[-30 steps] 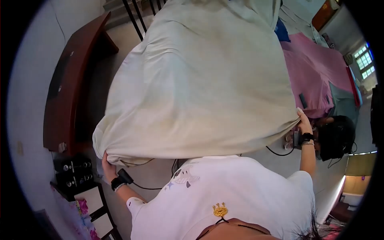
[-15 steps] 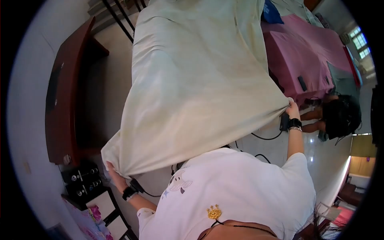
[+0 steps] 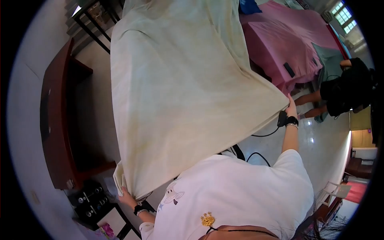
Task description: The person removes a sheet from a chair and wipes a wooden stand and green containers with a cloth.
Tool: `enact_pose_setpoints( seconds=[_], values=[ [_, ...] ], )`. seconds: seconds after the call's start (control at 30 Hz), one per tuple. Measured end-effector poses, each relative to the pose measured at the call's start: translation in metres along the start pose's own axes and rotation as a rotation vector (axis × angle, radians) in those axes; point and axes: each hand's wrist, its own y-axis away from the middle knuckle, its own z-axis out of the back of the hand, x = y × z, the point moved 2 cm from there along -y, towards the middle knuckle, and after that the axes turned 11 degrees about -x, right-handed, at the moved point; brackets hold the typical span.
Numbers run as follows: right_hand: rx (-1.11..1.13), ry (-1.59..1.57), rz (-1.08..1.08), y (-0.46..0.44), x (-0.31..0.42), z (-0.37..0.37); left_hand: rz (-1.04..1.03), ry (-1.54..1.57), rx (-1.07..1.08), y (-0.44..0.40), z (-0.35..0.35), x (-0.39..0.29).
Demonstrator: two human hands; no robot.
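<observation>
Both left hand (image 3: 128,199) and right hand (image 3: 291,108) are gripping the wide cream cloth (image 3: 184,92), its near edge now slanting more steeply but staying spread.

Floor (image 3: 325,140): pale and glossy, with bright reflections to the right.
Standing on the floor: a red-brown wooden desk (image 3: 60,132) on the left; a person in dark clothes (image 3: 348,86) on the right.
Pink-draped surface (image 3: 276,44): raised, boxy at its near end, its make hidden by the cloth.
Lying on the pink: a dark oblong item (image 3: 289,70) near the edge; grey-green cloth (image 3: 330,60) at the right side.
Black-and-white cabinet (image 3: 113,220): black speakers (image 3: 90,200) on top.
Cream sheet (image 3: 180,88): far end out of view, support hidden.
</observation>
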Motion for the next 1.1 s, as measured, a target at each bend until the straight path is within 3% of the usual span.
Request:
enact_pose_setpoints(
  seconds=[0.03, 0.2, 0.27, 0.3, 0.37, 0.43, 0.5, 0.57, 0.6, 0.67, 0.73, 0.77, 0.8, 0.83, 0.9, 0.93, 0.97, 1.0, 1.03, 1.07, 1.1],
  values=[
    [-0.051, -0.139, -0.087, 0.014, 0.014, -0.015, -0.006, 0.002, 0.006, -0.004, -0.001, 0.007],
    [-0.111, -0.26, 0.21, 0.08, 0.066, -0.046, -0.006, -0.137, -0.034, -0.01, -0.001, -0.001],
    [-0.259, -0.318, 0.204, 0.08, 0.033, -0.022, -0.015, -0.14, -0.026, -0.005, -0.003, -0.007],
    [-0.335, -0.014, 0.23, 0.086, 0.0, -0.003, -0.023, -0.139, -0.012, -0.004, -0.003, -0.008],
    [-0.474, 0.568, -0.08, 0.064, -0.08, 0.051, -0.046, -0.16, 0.015, -0.004, -0.006, -0.008],
    [-0.43, 0.443, -0.029, 0.026, -0.142, 0.123, -0.048, -0.275, 0.04, -0.009, -0.015, 0.011],
    [-0.37, 0.287, 0.018, 0.001, -0.151, 0.147, -0.072, -0.219, 0.006, -0.008, -0.018, 0.006],
    [-0.107, 1.516, 0.85, 0.001, -0.138, 0.153, -0.092, -0.179, -0.014, -0.011, -0.018, 0.009],
    [-0.097, 1.531, 0.84, 0.019, -0.12, 0.141, -0.084, -0.132, 0.07, -0.01, -0.021, 0.008],
    [-0.193, 1.638, 0.244, 0.054, -0.074, 0.087, -0.071, -0.086, 0.155, -0.008, -0.03, 0.023],
    [-0.196, 1.659, 0.24, 0.047, -0.074, 0.084, -0.208, -0.374, 0.239, -0.008, -0.046, 0.046],
    [-0.198, 1.623, 0.387, 0.03, -0.083, 0.093, -0.126, -0.415, 0.394, -0.001, -0.047, 0.039],
    [-0.198, 1.58, 0.534, 0.029, -0.081, 0.086, -0.122, -0.414, 0.393, 0.006, -0.045, 0.034],
    [-0.196, 1.58, 0.541, 0.031, -0.082, 0.079, -0.094, -0.313, 0.473, 0.016, -0.045, 0.031],
    [-0.132, 1.013, 0.094, 0.057, -0.072, 0.029, 0.015, 0.004, 0.663, 0.038, -0.044, 0.008],
    [-0.126, 1.332, 0.165, 0.049, -0.095, 0.04, -0.007, 0.022, 0.698, 0.044, -0.047, 0.011],
    [0.266, 1.463, 0.163, 0.048, -0.109, 0.041, -0.03, 0.046, 0.73, 0.051, -0.049, 0.021],
    [0.312, 1.744, 0.015, 0.07, -0.102, 0.027, -0.002, -0.124, 0.788, 0.057, -0.048, 0.024],
    [0.232, 1.791, -0.138, 0.107, -0.079, 0.004, 0.023, -0.283, 0.838, 0.062, -0.044, 0.021],
    [0.222, 1.82, -0.108, 0.098, -0.092, 0.027, 0.07, -0.318, 0.88, 0.069, -0.038, 0.016],
    [0.24, 1.763, -0.038, 0.106, -0.087, 0.034, 0.118, -0.436, 0.834, 0.062, -0.057, 0.079]
  ],
)
